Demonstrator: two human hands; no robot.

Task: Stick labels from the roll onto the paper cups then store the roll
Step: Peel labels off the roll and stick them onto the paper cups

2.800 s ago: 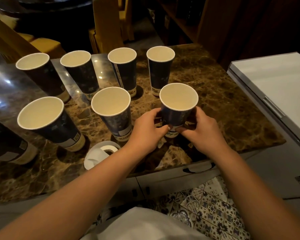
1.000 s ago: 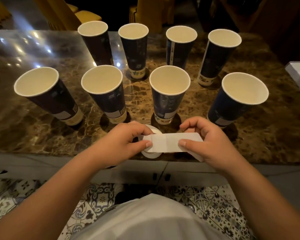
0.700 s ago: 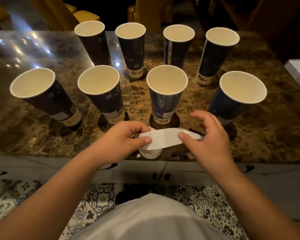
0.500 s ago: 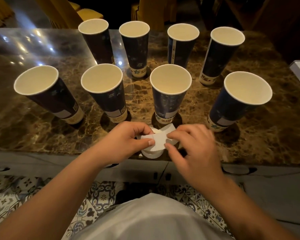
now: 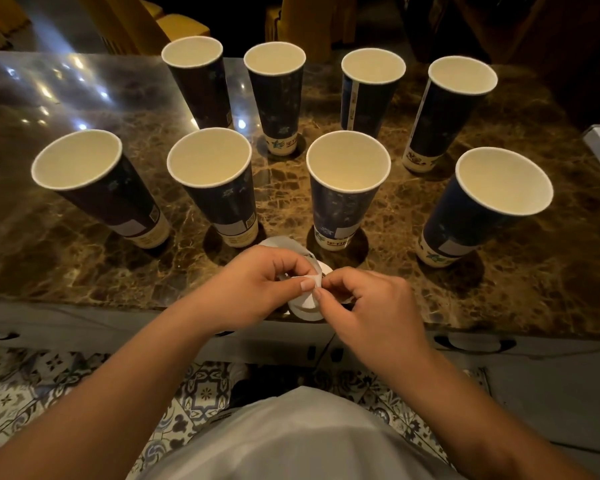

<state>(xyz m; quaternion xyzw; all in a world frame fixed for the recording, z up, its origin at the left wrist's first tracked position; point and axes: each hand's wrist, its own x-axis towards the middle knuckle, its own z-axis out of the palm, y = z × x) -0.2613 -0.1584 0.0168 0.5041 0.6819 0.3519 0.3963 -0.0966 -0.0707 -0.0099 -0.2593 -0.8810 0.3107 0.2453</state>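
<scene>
Cups (image 5: 348, 188), 8 of them, stand upright and open-mouthed on the marble surface (image 5: 534, 289) in 2 rows of 4, spaced well apart, likely so each side wall can be reached without knocking its neighbour. The 4 front cups each show a pale rectangular patch low on the near wall, which may be a stuck label or printed design; which one, I cannot tell. The rear 4 show only printed bands at the base.

The label roll (image 5: 305, 303) sits at the near edge of the surface, just in front of the gap between the 2 middle front cups, within easy reach of both hands. A loop of its white strip arches up behind the fingers.

The left hand (image 5: 257, 285) is curled, thumb and fingers pinching the strip's end to keep it steady. The right hand (image 5: 364, 303) is also curled, its fingertips meeting the left thumb at the paper's tip, pinching there. Holding the backing with 1 hand and picking at the corner with the other looks like the way to peel a label free, so the step in hand is probably separating 1 label from the strip.

Storing the roll is not yet done; it lies out on the surface.
</scene>
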